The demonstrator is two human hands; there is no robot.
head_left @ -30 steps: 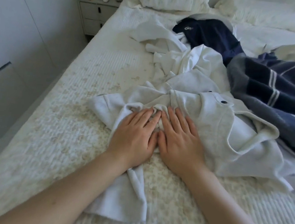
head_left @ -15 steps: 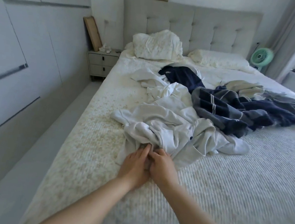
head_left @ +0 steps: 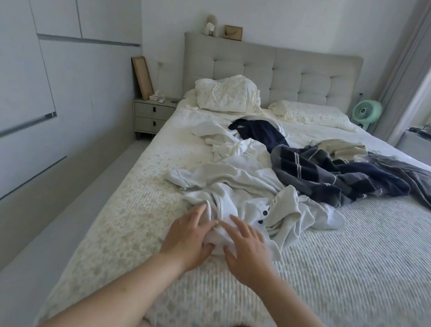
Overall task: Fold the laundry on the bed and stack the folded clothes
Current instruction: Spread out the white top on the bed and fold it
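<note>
A crumpled white garment [head_left: 246, 193] with dark buttons lies on the bed [head_left: 359, 260] in front of me. My left hand [head_left: 188, 238] pinches a bunched fold at its near edge between thumb and fingers. My right hand [head_left: 248, 250] rests beside it with fingers spread on the same fold. Behind lie more white clothes [head_left: 227, 143], a navy shirt [head_left: 263, 135], a navy and grey striped garment [head_left: 328, 176], a cream garment [head_left: 345, 148] and a grey one [head_left: 421, 181]. All of them are loose and unfolded.
Two pillows [head_left: 227, 94] [head_left: 311, 115] lean at the padded headboard. A nightstand [head_left: 151, 115] stands at the far left, a green fan [head_left: 366, 112] at the far right. Wardrobe doors [head_left: 16, 87] line the left wall. My knees show at the bottom edge.
My view has pulled back and up from the bed. Both hands, pressed flat on the white garment a second ago, have drawn its near part into a bunch between them.
</note>
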